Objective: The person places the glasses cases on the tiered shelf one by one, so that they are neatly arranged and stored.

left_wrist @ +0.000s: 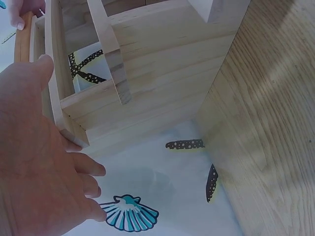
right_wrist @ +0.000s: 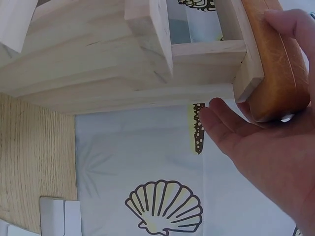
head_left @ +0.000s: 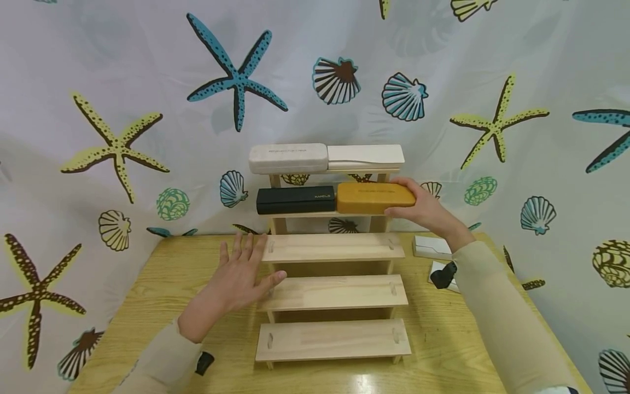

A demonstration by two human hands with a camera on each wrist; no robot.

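A pale wooden tiered rack (head_left: pixel 339 290) stands on the table. My right hand (head_left: pixel 424 207) grips the right end of an orange glasses case (head_left: pixel 369 198), which lies on the second tier from the top. In the right wrist view the thumb presses on the orange case (right_wrist: pixel 275 59), with the fingers spread past its end. Beside it on the same tier is a black glasses case (head_left: pixel 295 200). My left hand (head_left: pixel 238 279) touches the left end of the middle tier, fingers straight and thumb spread over the tier below.
The top tier carries a light grey case (head_left: pixel 287 158) and a white case (head_left: pixel 365 155). Two small white boxes, the rear one (head_left: pixel 430 247) partly hidden, lie right of the rack. A cloth (head_left: pixel 315 33) printed with starfish and shells hangs behind the wooden table (head_left: pixel 197 257).
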